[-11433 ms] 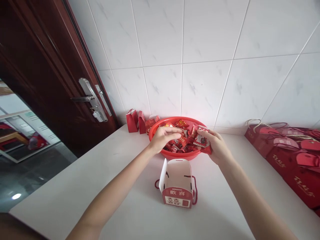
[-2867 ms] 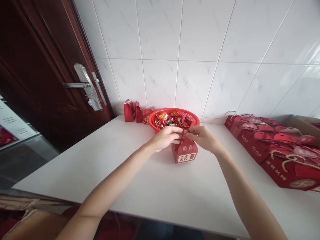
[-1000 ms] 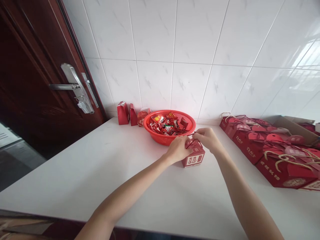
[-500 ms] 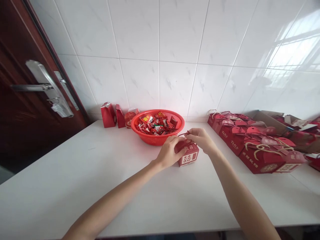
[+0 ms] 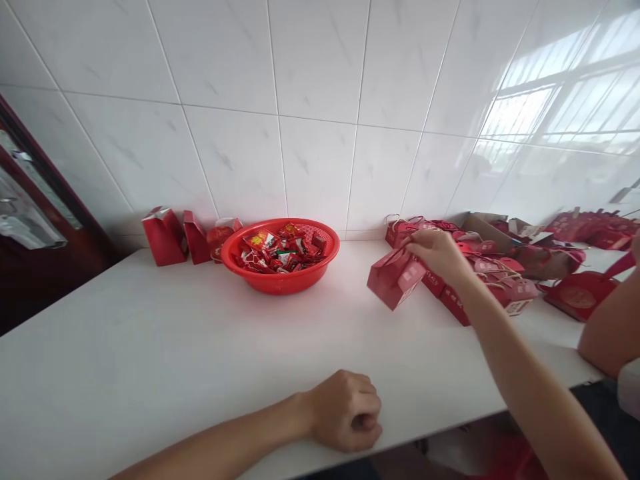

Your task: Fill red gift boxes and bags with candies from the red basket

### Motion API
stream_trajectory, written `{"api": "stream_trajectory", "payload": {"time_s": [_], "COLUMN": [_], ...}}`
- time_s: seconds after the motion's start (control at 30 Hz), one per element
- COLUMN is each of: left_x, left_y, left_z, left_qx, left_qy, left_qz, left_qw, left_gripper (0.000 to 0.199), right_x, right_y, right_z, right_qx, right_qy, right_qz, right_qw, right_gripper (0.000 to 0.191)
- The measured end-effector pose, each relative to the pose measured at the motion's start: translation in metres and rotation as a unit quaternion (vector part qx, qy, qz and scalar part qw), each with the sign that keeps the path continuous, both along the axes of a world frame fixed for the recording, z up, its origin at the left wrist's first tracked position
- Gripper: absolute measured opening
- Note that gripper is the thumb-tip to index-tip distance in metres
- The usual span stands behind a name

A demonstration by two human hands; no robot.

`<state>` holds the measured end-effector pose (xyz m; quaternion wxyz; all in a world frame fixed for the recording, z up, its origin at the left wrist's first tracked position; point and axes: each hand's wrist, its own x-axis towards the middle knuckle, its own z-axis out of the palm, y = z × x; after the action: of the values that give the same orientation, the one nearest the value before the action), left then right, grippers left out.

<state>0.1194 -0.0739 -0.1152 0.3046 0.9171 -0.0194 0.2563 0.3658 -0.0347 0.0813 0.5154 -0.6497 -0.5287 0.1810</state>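
My right hand grips a small red gift box by its top. The box hangs tilted above the white counter, just left of the rows of similar red boxes. My left hand rests as a loose fist by the counter's front edge, apart from everything else; its curled fingers show nothing in them. Behind and to the left stands a red plastic basket filled with wrapped candies.
Red paper packets stand against the tiled wall at the left. An open cardboard box lies behind the rows. At the right edge, another person's arm is beside a red bag. A dark door is at far left.
My right hand has lifted the gift box and carried it right, toward the rows. My left hand has let go of it and drawn back to the front edge. The view has turned right.
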Motion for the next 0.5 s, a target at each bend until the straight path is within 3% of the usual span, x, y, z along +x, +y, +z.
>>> {"api": "stream_trajectory", "payload": {"time_s": [0.13, 0.23, 0.33, 0.5], "left_x": [-0.001, -0.003, -0.003, -0.003], "left_y": [0.001, 0.002, 0.002, 0.001], "left_z": [-0.002, -0.001, 0.000, 0.001], "left_qx": [-0.022, -0.057, -0.077, -0.097], "left_qy": [0.022, 0.021, 0.014, 0.019], "left_qz": [0.010, 0.020, 0.019, 0.026], "left_qw": [0.999, 0.998, 0.997, 0.995], "left_gripper": [0.032, 0.028, 0.025, 0.025], "right_x": [0.050, 0.093, 0.133, 0.185], "right_y": [-0.016, -0.018, -0.014, -0.003], "right_z": [0.053, 0.080, 0.088, 0.073], "right_qx": [0.006, 0.002, 0.004, -0.016], "right_qy": [-0.076, -0.116, -0.123, -0.081], "right_qz": [-0.186, -0.280, -0.306, -0.366], "right_qw": [0.980, 0.953, 0.944, 0.927], "right_gripper": [0.010, 0.016, 0.023, 0.031]}}
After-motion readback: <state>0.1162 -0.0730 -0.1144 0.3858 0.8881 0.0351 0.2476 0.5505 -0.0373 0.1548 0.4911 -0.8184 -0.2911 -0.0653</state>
